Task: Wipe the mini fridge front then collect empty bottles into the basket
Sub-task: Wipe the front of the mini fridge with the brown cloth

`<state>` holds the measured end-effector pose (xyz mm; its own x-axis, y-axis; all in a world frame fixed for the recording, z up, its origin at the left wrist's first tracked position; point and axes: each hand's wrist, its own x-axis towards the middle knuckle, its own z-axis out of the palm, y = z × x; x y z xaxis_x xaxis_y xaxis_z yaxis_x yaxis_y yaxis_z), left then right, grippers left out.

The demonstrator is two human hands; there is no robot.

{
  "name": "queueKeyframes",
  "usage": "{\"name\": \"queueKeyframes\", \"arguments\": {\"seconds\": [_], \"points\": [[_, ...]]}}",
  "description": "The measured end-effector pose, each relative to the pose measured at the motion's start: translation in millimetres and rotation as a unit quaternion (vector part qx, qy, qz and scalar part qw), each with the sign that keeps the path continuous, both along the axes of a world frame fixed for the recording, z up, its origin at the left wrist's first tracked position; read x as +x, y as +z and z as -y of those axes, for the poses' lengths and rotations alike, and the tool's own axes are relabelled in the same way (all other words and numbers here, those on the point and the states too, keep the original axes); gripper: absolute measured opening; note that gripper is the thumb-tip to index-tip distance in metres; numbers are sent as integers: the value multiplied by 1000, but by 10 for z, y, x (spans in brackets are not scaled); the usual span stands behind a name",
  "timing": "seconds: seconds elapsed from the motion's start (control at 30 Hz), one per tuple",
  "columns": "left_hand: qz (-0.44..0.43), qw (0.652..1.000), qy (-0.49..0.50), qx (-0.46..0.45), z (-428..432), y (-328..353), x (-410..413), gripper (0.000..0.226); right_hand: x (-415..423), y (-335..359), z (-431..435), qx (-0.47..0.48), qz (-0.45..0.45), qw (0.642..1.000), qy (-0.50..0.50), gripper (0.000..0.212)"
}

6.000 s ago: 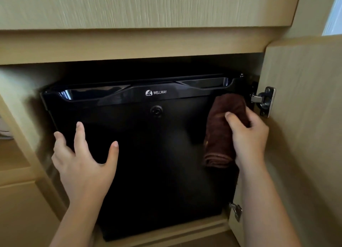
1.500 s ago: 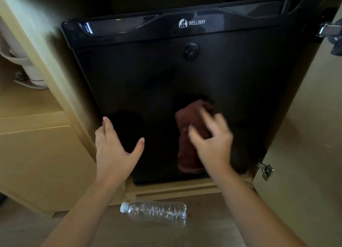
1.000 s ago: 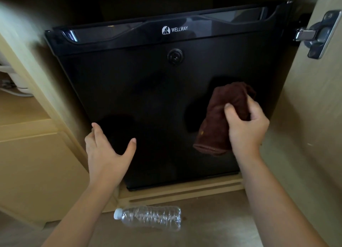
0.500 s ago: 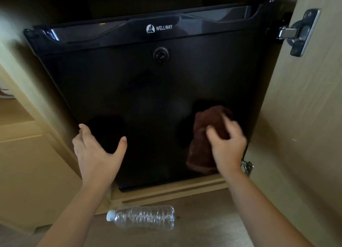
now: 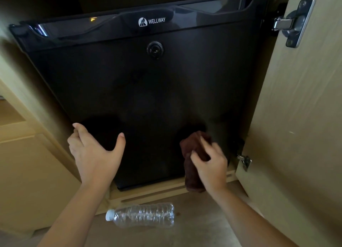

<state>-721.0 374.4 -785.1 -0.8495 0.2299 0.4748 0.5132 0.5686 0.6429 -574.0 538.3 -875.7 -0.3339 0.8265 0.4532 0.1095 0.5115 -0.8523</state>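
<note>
A black mini fridge with a round lock and a white logo sits inside a wooden cabinet. My right hand grips a folded dark brown cloth against the lower right part of the fridge door; the cloth hangs past the door's bottom edge. My left hand rests flat with spread fingers on the door's lower left corner. A clear empty plastic bottle with a white cap lies on its side on the floor below the fridge. No basket is in view.
The open cabinet door stands at the right, with a metal hinge near its top and another lower down. A wooden sill runs under the fridge. More light wood cabinetry fills the left.
My right hand has swept the cloth down the right side of the door to its bottom edge. My left hand has stayed on the lower left of the door.
</note>
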Motion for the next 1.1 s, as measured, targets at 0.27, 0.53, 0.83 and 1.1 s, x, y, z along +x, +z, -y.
{"name": "queueKeyframes", "arguments": {"seconds": [0.27,0.53,0.83,1.1], "points": [[-4,1000,1,2,-11,-15,-6,99,139,626,-569,-52,-188,977,-90,42],[-4,1000,-16,-5,38,-27,-22,97,189,-177,-217,-119,-33,990,-65,40],[-13,1000,-24,-15,88,-31,-35,96,228,659,-710,-77,-159,979,-102,44],[-13,1000,-20,-12,63,-28,-28,97,317,-100,-431,-166,-49,980,-102,41]]}}
